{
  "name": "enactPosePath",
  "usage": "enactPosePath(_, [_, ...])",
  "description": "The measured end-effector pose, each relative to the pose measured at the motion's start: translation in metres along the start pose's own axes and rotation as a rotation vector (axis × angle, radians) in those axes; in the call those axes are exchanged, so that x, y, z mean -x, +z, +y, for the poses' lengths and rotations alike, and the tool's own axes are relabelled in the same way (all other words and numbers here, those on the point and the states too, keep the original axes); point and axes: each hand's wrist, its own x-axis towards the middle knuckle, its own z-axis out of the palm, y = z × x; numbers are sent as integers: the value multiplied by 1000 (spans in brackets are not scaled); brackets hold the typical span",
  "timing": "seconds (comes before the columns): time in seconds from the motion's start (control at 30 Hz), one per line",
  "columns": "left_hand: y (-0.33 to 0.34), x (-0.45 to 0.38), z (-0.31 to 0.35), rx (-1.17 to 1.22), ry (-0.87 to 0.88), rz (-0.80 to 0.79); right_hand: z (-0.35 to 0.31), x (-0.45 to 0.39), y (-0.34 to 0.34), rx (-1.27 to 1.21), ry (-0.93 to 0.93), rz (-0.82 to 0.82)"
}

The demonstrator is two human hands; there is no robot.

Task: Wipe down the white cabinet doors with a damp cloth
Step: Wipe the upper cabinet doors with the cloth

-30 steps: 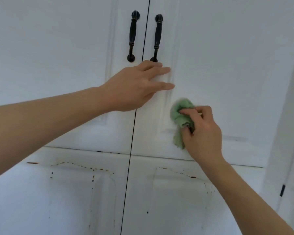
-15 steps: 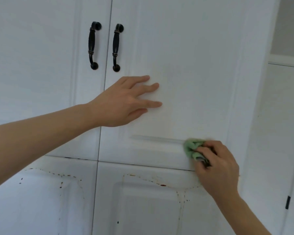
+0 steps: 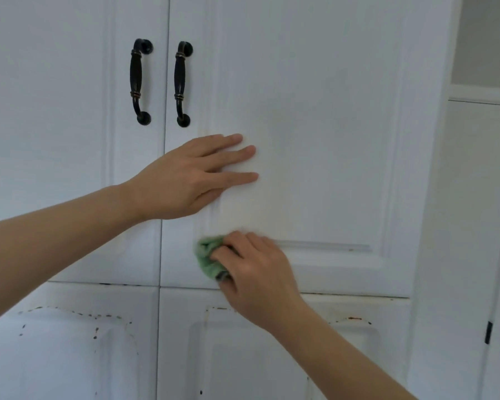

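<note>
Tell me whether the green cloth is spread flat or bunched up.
Bunched up. The green cloth is a crumpled wad gripped in the right hand, pressed against the upper right door near its lower left corner.

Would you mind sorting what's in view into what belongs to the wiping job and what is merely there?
Job: green cloth, right hand gripping it, left hand flat on the upper right door, upper left door.
Merely there: two black handles, chipped lower doors.

The right hand (image 3: 254, 267) has swept the green cloth (image 3: 210, 256) leftward along the door's lower groove.
</note>
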Motion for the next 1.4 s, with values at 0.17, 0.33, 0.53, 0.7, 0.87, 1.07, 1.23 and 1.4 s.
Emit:
enactPosePath(0.17, [4,-3,4,12,-31,65,46,41,-34,104,248,181])
enactPosePath(0.33, [8,-41,19,-19,-71,133,18,35,-17,13,120,43])
enactPosePath(0.53, [21,-75,17,79,-17,152,76,74,-57,97,326,139])
enactPosePath(0.7, [20,-96,21,25,-60,216,104,100,-70,195,599,307])
enactPosePath(0.87, [32,-109,31,-21,-13,197,103,99,-72,138,283,140])
enactPosePath(1.07, [39,-112,30,-75,39,212,120,113,-70,195,495,363])
enactPosePath(1.23, [37,-114,31,-83,33,199,110,103,-60,180,249,243])
enactPosePath(1.4, [38,-113,30,-91,33,191,122,111,-63,241,541,489])
